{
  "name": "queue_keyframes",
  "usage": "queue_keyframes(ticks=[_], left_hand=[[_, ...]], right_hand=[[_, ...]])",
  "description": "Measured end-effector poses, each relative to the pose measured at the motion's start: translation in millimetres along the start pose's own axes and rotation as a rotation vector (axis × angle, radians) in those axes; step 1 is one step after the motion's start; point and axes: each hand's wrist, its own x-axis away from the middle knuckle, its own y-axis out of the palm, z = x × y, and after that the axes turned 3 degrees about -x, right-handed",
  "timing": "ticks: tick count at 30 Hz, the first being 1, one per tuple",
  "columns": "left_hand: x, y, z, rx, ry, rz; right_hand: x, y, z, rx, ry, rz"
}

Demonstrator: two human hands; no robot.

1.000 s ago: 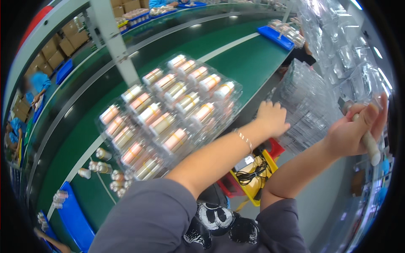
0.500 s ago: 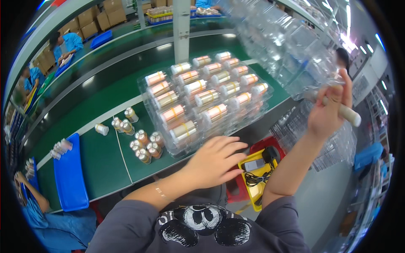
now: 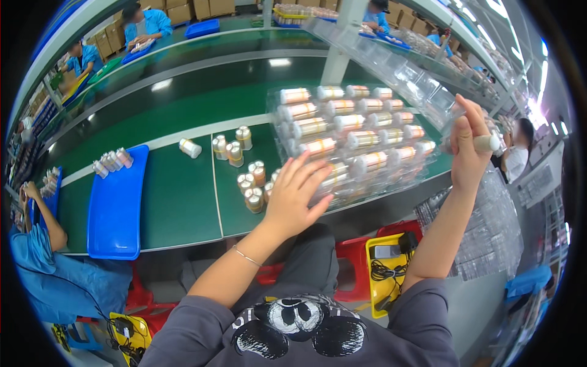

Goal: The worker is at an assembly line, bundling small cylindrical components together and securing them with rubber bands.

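Observation:
My right hand is raised at the right, fingers closed on the edge of a clear plastic tray that tilts up and away to the left. A slim cylinder with a white end also sits in that hand, sticking out at its right. My left hand reaches over the near left corner of a stacked clear tray, fingers spread, apparently touching it. That tray's pockets hold several pale cylinders lying down, bound with yellow bands. Its near left corner is partly hidden by my fingers.
Upright cylinder bundles stand left of the stack, and one cylinder lies beyond. A blue tray is farther left, near a co-worker's blue sleeve. A yellow bin with cables and stacked clear trays sit below right.
The view has swung left. The clear tray in my right hand has come down over the back of the filled stack. My left hand has moved onto the stack's near left corner.

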Motion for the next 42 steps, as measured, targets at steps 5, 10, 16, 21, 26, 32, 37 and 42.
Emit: queue_keyframes(ticks=[5, 10, 16, 21, 26, 32, 37, 42], left_hand=[[-2, -5, 8, -0.026, -0.005, -0.064], [5, -1, -7, 0.068, 0.038, -0.054], [10, 1, -4, 0.225, -0.024, 0.124], [39, -37, -19, 0.19, -0.131, 0.162], [52, -75, -57, 0.031, -0.28, -0.042], [49, -58, -81, 0.285, -0.397, -0.22], [40, -38, -90, 0.334, -0.287, -0.113], [42, -40, -103, 0.354, -0.21, -0.123]], right_hand=[[31, 8, 14, -0.083, 0.085, 0.067], [44, 27, -2, 0.024, 0.038, 0.09], [59, 48, -12, 0.066, 0.071, -0.059], [71, 93, -25, 0.23, -0.065, -0.3], [102, 120, -13, 0.281, -0.066, -0.53], [108, 120, -22, 0.268, -0.074, -0.342], [161, 126, -53, -0.194, 0.415, -0.344], [198, 171, -31, 0.202, 0.608, -0.531]])
